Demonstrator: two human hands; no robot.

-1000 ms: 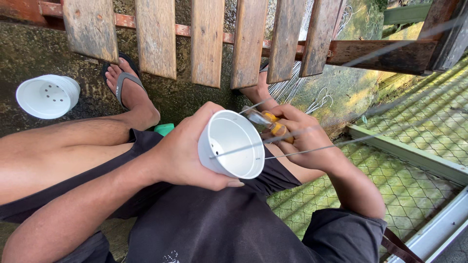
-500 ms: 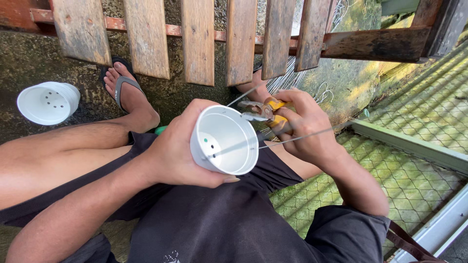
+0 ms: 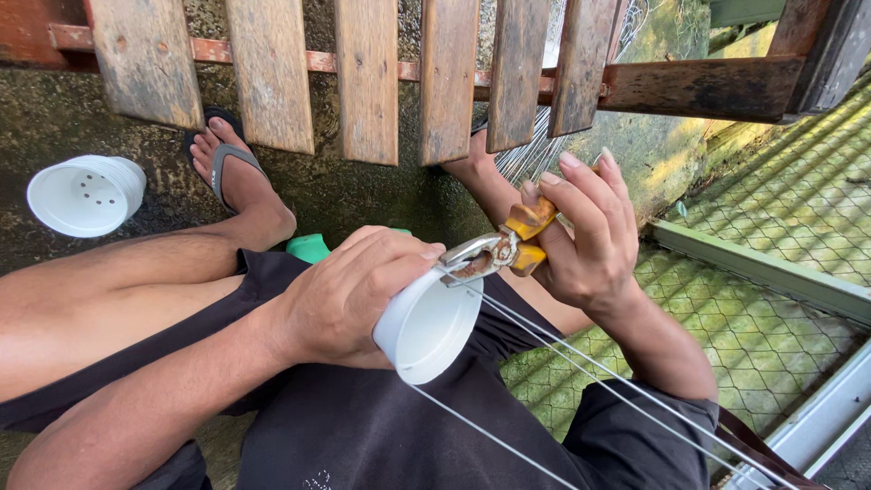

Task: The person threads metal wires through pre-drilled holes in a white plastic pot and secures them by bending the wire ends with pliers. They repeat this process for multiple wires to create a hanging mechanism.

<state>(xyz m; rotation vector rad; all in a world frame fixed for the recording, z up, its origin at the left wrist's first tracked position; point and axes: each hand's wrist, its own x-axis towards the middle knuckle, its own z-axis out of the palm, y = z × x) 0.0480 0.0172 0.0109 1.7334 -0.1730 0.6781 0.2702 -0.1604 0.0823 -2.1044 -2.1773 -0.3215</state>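
— What's in the small white plastic pot [image 3: 426, 324]?
— Nothing visible; left hand [image 3: 349, 295] fingers wrapped around it over the lap. Right hand [image 3: 581, 231] fingers grip rusty yellow-handled pliers [image 3: 504, 249] at its rim, thin wires [image 3: 581, 363] alongside.

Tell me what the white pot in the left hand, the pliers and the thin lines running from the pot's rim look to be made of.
White round pot: probably plastic, with thin walls and a smooth matte white surface. Orange-handled pliers: metal jaws, dull grey with brown rust patches; the grips look like a plastic or rubber coating. Thin grey lines: likely bare steel wire, straight, stiff and faintly shiny.
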